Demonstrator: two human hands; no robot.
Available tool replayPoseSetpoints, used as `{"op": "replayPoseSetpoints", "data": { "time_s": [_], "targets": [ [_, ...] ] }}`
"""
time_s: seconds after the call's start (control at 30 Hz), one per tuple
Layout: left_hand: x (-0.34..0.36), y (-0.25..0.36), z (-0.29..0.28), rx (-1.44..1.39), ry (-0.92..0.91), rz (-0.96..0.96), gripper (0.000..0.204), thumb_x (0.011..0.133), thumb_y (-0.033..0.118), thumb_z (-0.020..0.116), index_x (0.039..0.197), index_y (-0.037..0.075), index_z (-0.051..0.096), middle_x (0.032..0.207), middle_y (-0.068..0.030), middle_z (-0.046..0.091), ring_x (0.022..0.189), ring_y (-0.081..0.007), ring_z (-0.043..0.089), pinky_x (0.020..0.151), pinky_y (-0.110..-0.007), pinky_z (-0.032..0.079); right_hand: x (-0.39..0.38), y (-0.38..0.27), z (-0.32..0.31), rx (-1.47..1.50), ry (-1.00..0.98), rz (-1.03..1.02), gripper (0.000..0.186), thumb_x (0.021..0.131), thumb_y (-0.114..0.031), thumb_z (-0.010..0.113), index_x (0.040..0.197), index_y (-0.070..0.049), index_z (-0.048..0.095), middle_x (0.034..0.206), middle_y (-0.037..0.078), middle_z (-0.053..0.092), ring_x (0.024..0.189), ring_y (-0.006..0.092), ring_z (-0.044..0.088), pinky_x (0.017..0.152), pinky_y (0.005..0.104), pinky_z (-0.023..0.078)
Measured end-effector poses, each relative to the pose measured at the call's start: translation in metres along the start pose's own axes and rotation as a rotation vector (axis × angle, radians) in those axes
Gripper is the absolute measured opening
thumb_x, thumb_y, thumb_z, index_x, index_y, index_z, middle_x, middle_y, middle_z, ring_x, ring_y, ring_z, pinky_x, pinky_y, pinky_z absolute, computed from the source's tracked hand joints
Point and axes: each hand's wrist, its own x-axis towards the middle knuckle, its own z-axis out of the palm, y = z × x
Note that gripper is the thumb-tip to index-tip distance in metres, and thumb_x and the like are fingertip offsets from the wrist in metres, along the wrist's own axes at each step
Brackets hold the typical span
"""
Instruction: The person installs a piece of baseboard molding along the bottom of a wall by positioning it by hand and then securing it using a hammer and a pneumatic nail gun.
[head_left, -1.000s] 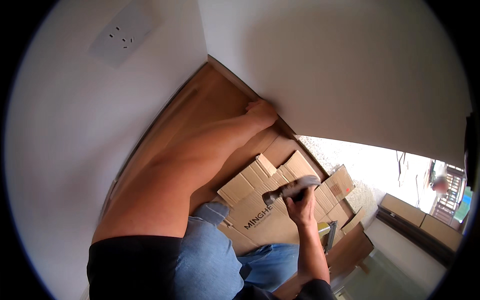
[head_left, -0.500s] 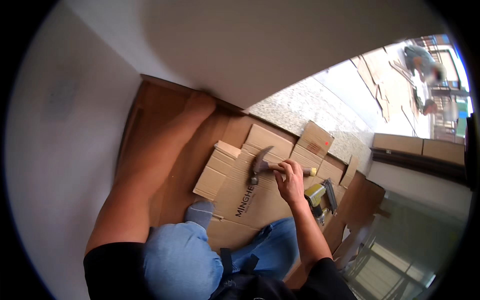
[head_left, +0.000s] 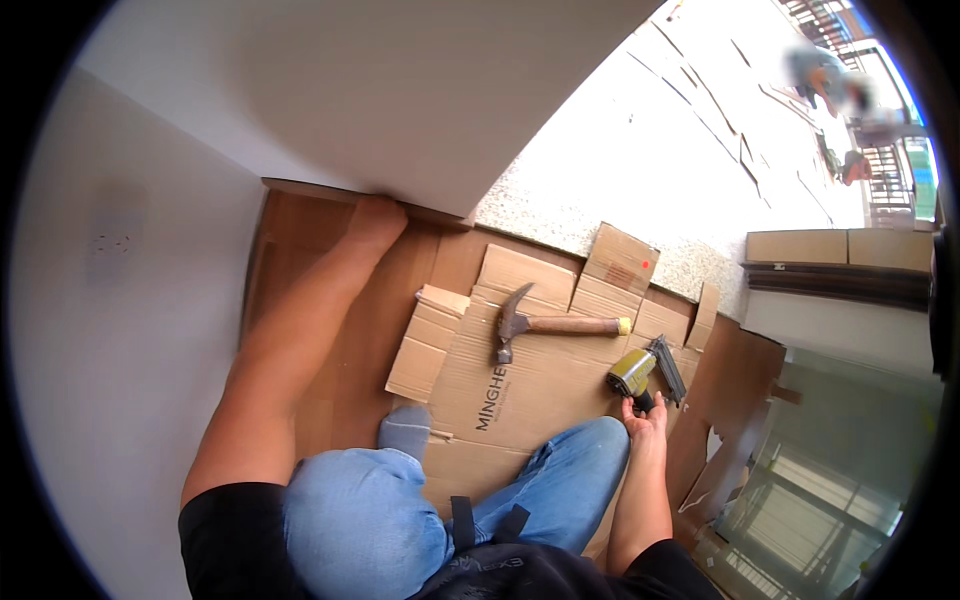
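Seat your right hand [head_left: 646,418] squarely, fingers at the nail gun [head_left: 631,374] handle; left hand [head_left: 377,222] against skirting strip [head_left: 440,215]; cannot tell whether either grips.

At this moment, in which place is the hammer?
In the head view, the hammer lies slightly right of centre on the flattened cardboard, handle toward the right, up and to the left of the yellow nail gun.

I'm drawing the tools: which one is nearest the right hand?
The yellow nail gun, with the right hand at its handle; the hammer lies farther off on the cardboard.
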Motion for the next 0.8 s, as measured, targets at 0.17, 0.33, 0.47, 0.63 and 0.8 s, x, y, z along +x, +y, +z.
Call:
{"op": "replayPoseSetpoints", "data": {
  "time_s": [0.17,0.33,0.47,0.63,0.8],
  "targets": [
    [0.002,0.008,-0.002,-0.022,-0.011,0.026,0.023,0.092,0.016,0.061,0.092,0.009,0.084,0.099,-0.0126,0.08,0.096,-0.0301,0.077,0.081,-0.046,0.062,0.03,-0.004,-0.011,0.052,-0.035,0.024,0.054,0.097,-0.055,0.074,0.12,-0.006,0.068,0.111,0.017,0.068,0.102,0.0341,0.068,0.093,0.0501,0.062],
    [0.003,0.006,0.004,-0.151,-0.075,-0.049,0.026,0.094,0.017,0.059,0.099,0.006,0.083,0.108,-0.0144,0.079,0.104,-0.0331,0.075,0.087,-0.047,0.061,0.017,0.0,0.022,0.099,-0.141,-0.076,0.036,0.102,-0.043,0.068,0.121,-0.013,0.071,0.117,0.006,0.077,0.1,0.0272,0.075,0.086,0.0468,0.064],
    [0.018,0.018,0.009,-0.389,-0.133,-0.177,0.03,0.096,0.019,0.057,0.105,0.006,0.082,0.116,-0.0165,0.078,0.112,-0.0361,0.073,0.094,-0.048,0.06,-0.017,-0.006,0.031,0.197,-0.26,-0.21,0.044,0.099,-0.047,0.064,0.125,-0.011,0.067,0.119,0.011,0.075,0.1,0.0326,0.075,0.088,0.0483,0.064],
    [0.006,0.011,0.01,-0.322,-0.119,-0.121,0.03,0.095,0.019,0.057,0.105,0.006,0.082,0.116,-0.0167,0.078,0.111,-0.0356,0.073,0.095,-0.048,0.06,-0.193,0.113,0.062,-0.125,-0.532,-0.993,0.022,0.099,-0.015,0.071,0.117,-0.006,0.061,0.115,0.01,0.069,0.107,0.0276,0.068,0.105,0.0466,0.054],
    [0.005,0.001,0.013,-0.363,-0.058,-0.141,0.029,0.095,0.019,0.057,0.103,0.007,0.083,0.11,-0.0158,0.079,0.106,-0.0341,0.075,0.091,-0.048,0.06,-0.245,0.227,0.093,-0.636,-1.179,-1.491,0.02,0.094,-0.006,0.072,0.112,-0.006,0.063,0.114,0.01,0.066,0.112,0.0298,0.063,0.109,0.05,0.047]
  ]
}}
